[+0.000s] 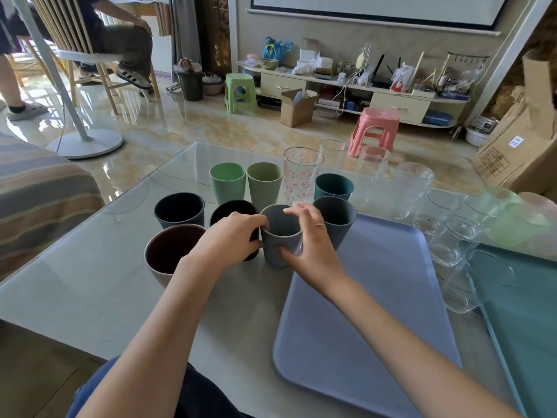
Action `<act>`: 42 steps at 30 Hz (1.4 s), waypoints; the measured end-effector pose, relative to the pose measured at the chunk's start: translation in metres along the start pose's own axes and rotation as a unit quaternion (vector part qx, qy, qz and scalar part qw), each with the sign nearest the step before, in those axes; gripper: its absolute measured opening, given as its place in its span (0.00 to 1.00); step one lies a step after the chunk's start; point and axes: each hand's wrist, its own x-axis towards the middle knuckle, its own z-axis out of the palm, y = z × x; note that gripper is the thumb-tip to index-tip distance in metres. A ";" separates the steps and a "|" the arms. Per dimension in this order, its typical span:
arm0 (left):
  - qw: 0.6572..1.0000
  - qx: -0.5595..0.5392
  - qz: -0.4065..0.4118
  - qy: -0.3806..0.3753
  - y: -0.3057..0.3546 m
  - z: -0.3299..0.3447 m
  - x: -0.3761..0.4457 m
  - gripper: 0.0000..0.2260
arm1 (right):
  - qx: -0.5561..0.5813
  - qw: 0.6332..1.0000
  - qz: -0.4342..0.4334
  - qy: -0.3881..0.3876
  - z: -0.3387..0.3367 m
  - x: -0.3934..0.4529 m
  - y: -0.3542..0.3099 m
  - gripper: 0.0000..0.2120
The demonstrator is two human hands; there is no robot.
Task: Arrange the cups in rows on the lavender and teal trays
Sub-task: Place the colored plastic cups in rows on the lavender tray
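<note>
Grey cup point(281, 236) gripped by both hands point(235, 236) point(310, 236) (beside lavender tray point(376, 297)).

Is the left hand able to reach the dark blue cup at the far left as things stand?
Probably yes. The left hand lies just beside the dark blue cup, whose near side is clear; only the brown cup stands close.

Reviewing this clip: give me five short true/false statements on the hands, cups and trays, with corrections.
1. Both hands grip the grey cup. True: left hand, right hand.
2. The lavender tray holds three cups. False: it is bare.
3. The printed glass stands upright. True.
4. The teal tray lies left of the lavender one. False: it is on the right.
5. The two green cups lie tipped over. False: they stand upright.
</note>
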 end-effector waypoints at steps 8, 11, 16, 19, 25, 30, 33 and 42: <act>0.999 0.000 0.034 -0.005 0.000 -0.001 0.002 0.04 | 0.140 0.986 0.090 0.012 0.009 -0.005 -0.003 0.46; 0.999 -0.035 0.026 0.004 0.001 0.000 0.000 0.17 | 0.141 0.984 0.096 0.041 0.010 -0.009 -0.003 0.46; 1.000 -0.012 0.020 0.020 0.010 0.000 -0.002 0.33 | 0.161 0.978 0.053 0.120 -0.010 -0.031 -0.005 0.45; 1.000 -0.003 0.019 0.012 0.015 -0.001 -0.006 0.34 | 0.159 0.974 0.053 0.150 -0.025 -0.051 0.005 0.45; 0.999 -0.030 0.019 0.017 0.021 0.001 -0.010 0.35 | 0.171 0.969 0.107 0.142 -0.035 -0.075 0.029 0.39; 0.999 -0.029 0.017 0.022 0.019 0.006 -0.012 0.35 | 0.179 0.971 0.107 0.115 -0.031 -0.072 0.029 0.38; 0.999 -0.027 0.017 0.023 0.020 0.006 -0.013 0.35 | 0.175 0.971 0.107 0.119 -0.028 -0.070 0.028 0.38; 1.000 -0.028 0.001 0.013 0.025 0.000 -0.015 0.32 | 0.005 0.980 0.075 0.183 -0.029 -0.079 0.013 0.44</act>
